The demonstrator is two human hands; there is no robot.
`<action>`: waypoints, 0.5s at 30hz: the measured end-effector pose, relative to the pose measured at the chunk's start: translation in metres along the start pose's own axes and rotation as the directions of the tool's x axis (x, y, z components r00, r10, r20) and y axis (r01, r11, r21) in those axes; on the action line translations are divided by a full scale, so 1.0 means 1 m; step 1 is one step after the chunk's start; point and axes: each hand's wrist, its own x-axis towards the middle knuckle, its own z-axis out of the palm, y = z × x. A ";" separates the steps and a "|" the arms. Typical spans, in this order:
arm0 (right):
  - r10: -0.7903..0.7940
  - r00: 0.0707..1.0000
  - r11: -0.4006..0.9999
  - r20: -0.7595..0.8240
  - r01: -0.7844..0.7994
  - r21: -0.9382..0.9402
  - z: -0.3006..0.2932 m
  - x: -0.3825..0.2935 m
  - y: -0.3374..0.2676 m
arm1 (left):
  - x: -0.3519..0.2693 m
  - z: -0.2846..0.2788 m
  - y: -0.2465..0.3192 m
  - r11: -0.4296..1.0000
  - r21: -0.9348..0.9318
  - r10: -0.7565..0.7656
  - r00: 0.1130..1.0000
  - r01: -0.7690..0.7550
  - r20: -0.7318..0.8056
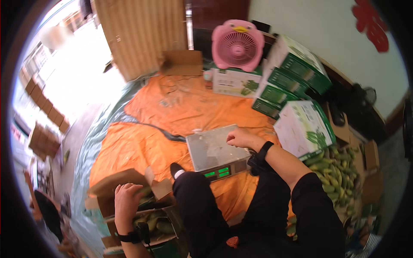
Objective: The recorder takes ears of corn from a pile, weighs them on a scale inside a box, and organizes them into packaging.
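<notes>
My right hand (244,139) hovers above the metal platform of a digital weighing scale (209,154), its fingers loosely bent and nothing visible in them. Green digits glow on the scale's front display (217,172). Scraps or marks lie on the platform, with no produce on it. To the left, my left hand (127,198) is raised with curled, slightly parted fingers and holds nothing. Beside and below it stands an open cardboard box (119,183). Long green produce (158,224) fills a box next to my left leg. Dark straps circle both wrists.
An orange tarpaulin (145,148) covers the floor. White-and-green printed cartons (305,125) are stacked at right, near a pile of green-yellow produce (335,174). A pink fan (238,45) stands on a carton. Brown cartons (45,140) and a partly visible person (48,213) are at left.
</notes>
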 end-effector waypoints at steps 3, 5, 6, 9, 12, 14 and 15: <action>0.073 0.997 0.990 -0.011 -0.071 0.122 -0.017 -0.031 0.027 | 0.033 0.001 0.057 0.985 -0.090 0.146 0.989 -0.147 -0.010; 0.075 0.996 0.965 -0.053 -0.059 0.255 -0.032 -0.047 0.039 | 0.051 0.007 0.097 0.959 -0.118 0.261 0.965 -0.257 0.020; 0.162 0.985 0.941 -0.057 -0.137 0.311 -0.040 -0.054 0.044 | 0.059 0.011 0.117 0.942 -0.166 0.301 0.953 -0.292 0.035; 0.129 0.958 0.911 -0.256 -0.013 0.412 -0.073 -0.093 0.067 | 0.075 0.028 0.172 0.879 -0.229 0.446 0.892 -0.419 0.077; 0.323 0.838 0.826 -0.440 -0.023 0.563 -0.090 -0.132 0.106 | 0.081 0.053 0.207 0.815 -0.299 0.555 0.817 -0.497 0.156; 0.311 0.700 0.827 -0.643 0.135 0.546 -0.084 -0.169 0.144 | 0.085 0.075 0.219 0.764 -0.272 0.637 0.753 -0.586 0.166; 0.421 0.583 0.833 -0.695 0.054 0.550 -0.078 -0.186 0.163 | 0.086 0.086 0.221 0.762 -0.280 0.639 0.748 -0.584 0.180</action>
